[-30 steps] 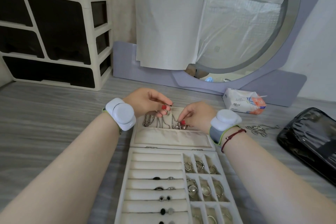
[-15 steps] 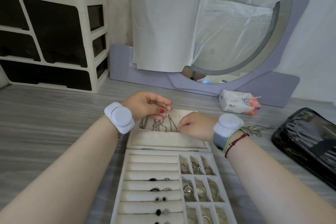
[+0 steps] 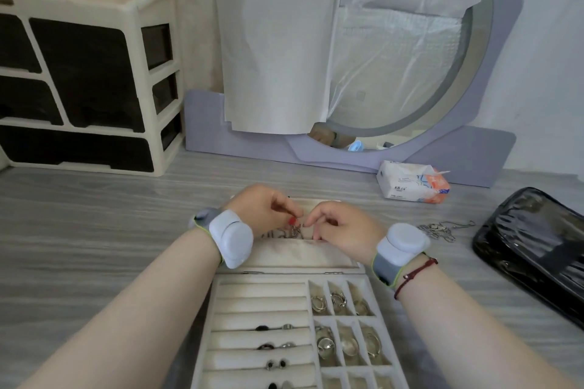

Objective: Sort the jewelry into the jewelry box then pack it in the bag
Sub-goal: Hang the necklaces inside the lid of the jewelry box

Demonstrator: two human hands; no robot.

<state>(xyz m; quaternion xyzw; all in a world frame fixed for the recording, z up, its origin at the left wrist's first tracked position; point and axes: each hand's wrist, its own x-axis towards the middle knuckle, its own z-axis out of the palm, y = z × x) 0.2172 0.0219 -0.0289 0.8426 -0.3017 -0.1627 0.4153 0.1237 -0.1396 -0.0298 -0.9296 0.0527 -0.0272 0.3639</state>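
Your necklace [image 3: 295, 230] hangs with its length pointing down over the far, opened lid of the jewelry box [image 3: 218, 303], pinched by your left hand [image 3: 265, 211], while your right hand [image 3: 341, 227] curls beside it, hold unclear; the print on the tissue pack [image 3: 414, 185] beyond the box is unreadable.

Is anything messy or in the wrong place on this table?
Yes. A tangled pile of silver chains lies loose on the table, between the jewelry box and the black bag. The mirror behind is oddly covered with white paper.
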